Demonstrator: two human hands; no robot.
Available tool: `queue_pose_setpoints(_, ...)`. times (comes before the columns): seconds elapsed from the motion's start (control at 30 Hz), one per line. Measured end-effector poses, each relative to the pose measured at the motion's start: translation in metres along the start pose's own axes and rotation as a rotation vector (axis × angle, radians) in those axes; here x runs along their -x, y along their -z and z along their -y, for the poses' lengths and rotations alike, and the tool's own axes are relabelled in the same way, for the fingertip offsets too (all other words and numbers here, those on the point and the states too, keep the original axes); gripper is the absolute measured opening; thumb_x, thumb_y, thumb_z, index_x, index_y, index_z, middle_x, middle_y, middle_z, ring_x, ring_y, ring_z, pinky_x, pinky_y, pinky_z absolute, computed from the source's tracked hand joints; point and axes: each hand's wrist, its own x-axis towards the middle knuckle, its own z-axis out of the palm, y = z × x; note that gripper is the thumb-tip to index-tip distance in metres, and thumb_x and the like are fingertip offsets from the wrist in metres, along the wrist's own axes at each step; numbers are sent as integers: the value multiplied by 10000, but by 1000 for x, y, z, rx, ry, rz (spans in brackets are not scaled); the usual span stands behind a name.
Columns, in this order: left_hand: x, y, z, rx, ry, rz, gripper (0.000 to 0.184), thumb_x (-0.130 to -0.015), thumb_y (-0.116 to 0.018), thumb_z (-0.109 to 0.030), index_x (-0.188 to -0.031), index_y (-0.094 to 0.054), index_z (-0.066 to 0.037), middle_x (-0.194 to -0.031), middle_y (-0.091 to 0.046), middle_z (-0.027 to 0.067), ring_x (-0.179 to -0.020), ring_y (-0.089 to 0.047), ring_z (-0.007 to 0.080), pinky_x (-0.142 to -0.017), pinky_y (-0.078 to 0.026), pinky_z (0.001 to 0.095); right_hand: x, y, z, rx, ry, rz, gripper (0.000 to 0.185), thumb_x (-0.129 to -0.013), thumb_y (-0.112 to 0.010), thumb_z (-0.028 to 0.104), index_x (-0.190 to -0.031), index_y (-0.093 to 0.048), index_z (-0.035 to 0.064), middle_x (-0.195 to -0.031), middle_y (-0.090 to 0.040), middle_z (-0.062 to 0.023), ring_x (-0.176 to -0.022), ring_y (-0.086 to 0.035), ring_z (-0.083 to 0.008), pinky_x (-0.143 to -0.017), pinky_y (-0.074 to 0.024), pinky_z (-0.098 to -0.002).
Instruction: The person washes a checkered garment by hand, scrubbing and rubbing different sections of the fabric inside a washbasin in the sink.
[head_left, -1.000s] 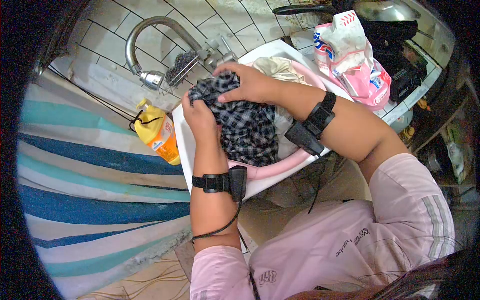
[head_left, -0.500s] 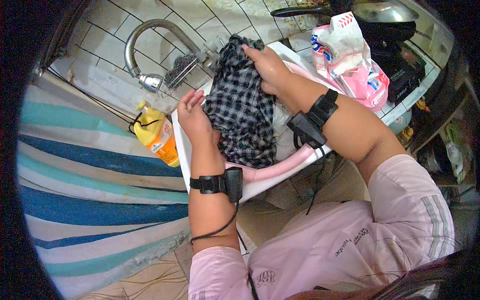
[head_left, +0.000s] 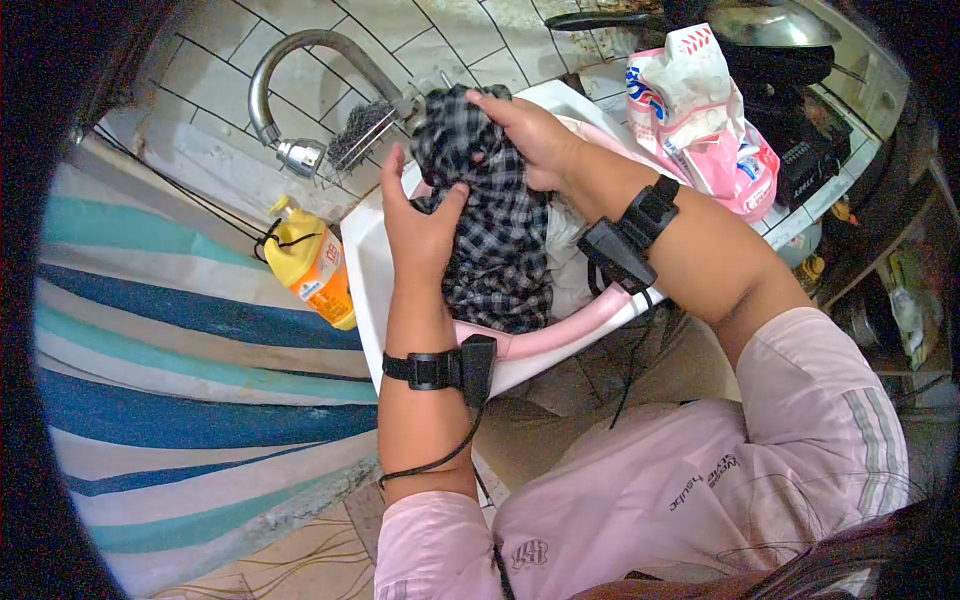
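Observation:
A black-and-white checked cloth (head_left: 495,250), bunched up at its top, hangs into a pink basin (head_left: 545,335) inside the white sink (head_left: 370,270). My right hand (head_left: 535,140) grips its upper right edge, thumb on top and the other fingers hidden behind the folds. At the left side of the cloth is my left hand (head_left: 420,225), with thumb and fingers spread wide. Its thumb lies against the fabric. Pale white cloth (head_left: 568,265) shows in the basin beside the checked one.
A curved metal faucet (head_left: 262,100) and a wire rack with a scrubber (head_left: 362,135) are behind the sink. To the left stands a yellow bottle (head_left: 308,265); a pink-and-white detergent bag (head_left: 700,120) is at the right, near a pan lid (head_left: 775,25).
My left hand has moved up and inward, its thumb now on the cloth. The bunched top of the cloth has shifted slightly down and left. My right hand keeps its grip.

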Motion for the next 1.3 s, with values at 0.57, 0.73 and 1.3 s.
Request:
queue_pose_setpoints(0.57,-7,15,14,394,350,-375,317,-810,-399,-56,-1091,-519,26,-959,-588,109,-805,-573,172,-740,-466,281,-20,20,-12,216,337,-391,314,-934,-481,267,-1033,-550,-23,-864,-621,-98,-752,-589,-200,-710,-481,-360)
queue_pose_setpoints(0.73,-8,12,1,723,435,-269,424,-791,-418,-4,-1212,-448,-45,-1033,-562,113,-833,-586,188,-759,-484,282,-12,10,-6,74,214,-202,193,-896,-552,168,-997,-549,4,-864,-625,-93,-760,-594,-193,-695,-485,-343)
queue_pose_setpoints(1.3,-11,25,4,814,496,-309,410,-893,-436,-114,-1292,-392,-29,-1173,-552,133,-1063,-554,254,-928,-444,386,-12,21,0,599,244,-151,225,-879,-552,254,-986,-490,65,-940,-666,-102,-722,-522,-97,-659,-424,-251)
